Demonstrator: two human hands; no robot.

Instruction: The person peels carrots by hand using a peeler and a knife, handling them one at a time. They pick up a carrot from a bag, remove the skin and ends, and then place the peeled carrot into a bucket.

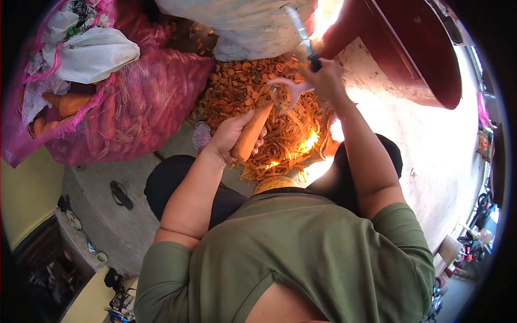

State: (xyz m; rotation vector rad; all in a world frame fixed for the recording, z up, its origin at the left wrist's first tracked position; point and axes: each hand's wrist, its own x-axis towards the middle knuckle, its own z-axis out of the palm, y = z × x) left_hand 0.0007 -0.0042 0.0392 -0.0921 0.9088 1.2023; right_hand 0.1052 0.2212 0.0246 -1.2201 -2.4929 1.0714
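Observation:
My left hand (232, 134) is closed around a large peeled-looking carrot (252, 133), tilted with its narrow end up and to the right. My right hand (327, 81) grips a pink Y-shaped peeler (293, 91), whose head is close to the carrot's narrow end. The same hand also holds a knife (301, 33) by its black handle, with the blade pointing up and away from me. Beneath both hands lies a heap of carrot peelings (285, 129), mixed with cut carrot ends (245, 75) toward the far side.
To the left stands a pink mesh sack (145, 107) full of carrots, with a white plastic bag (94, 55) on top. A large white sack (253, 27) is behind the heap. A dark red tub (398, 48) stands at the right. A sandal (121, 195) lies on the concrete floor.

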